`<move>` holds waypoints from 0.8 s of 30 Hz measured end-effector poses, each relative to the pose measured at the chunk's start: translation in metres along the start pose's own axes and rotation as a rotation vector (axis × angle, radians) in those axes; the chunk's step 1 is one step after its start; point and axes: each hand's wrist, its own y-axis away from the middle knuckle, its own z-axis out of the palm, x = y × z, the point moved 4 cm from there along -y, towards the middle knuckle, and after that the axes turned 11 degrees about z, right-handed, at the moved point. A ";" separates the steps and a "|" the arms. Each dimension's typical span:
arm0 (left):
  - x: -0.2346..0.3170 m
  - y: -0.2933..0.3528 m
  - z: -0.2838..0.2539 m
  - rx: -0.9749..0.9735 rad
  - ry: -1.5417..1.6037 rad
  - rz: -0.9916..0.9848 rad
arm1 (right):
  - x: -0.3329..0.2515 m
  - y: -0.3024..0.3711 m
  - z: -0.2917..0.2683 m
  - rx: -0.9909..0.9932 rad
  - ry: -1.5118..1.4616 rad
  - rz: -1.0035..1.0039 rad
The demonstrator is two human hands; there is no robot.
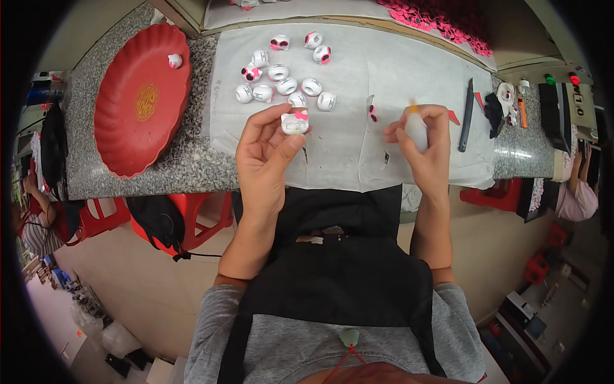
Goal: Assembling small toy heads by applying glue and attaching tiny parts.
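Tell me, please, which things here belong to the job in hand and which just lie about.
Apparently for the job:
white cat-head figurine with pink bow (left hand)
white rounded bottle (right hand)
small pink-and-black sunglasses

Apparently lying about:
black fabric bag
slim orange stick

Left grip [263,152] palm up, pinching; right grip [425,142] curled inward, apparently clasped; both forearms [248,242] extended forward

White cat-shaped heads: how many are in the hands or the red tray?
2: one white head in the left hand, another white head inside the red tray, near its right rim.
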 end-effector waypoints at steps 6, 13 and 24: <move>-0.001 0.002 -0.003 -0.058 -0.043 0.032 | -0.011 -0.030 0.008 -0.001 0.760 -0.176; 0.001 0.002 -0.005 -0.060 -0.056 0.035 | -0.027 -0.056 -0.002 0.048 0.839 -0.138; -0.001 0.002 -0.002 -0.089 -0.076 0.003 | -0.039 -0.162 -0.011 0.300 1.160 -0.286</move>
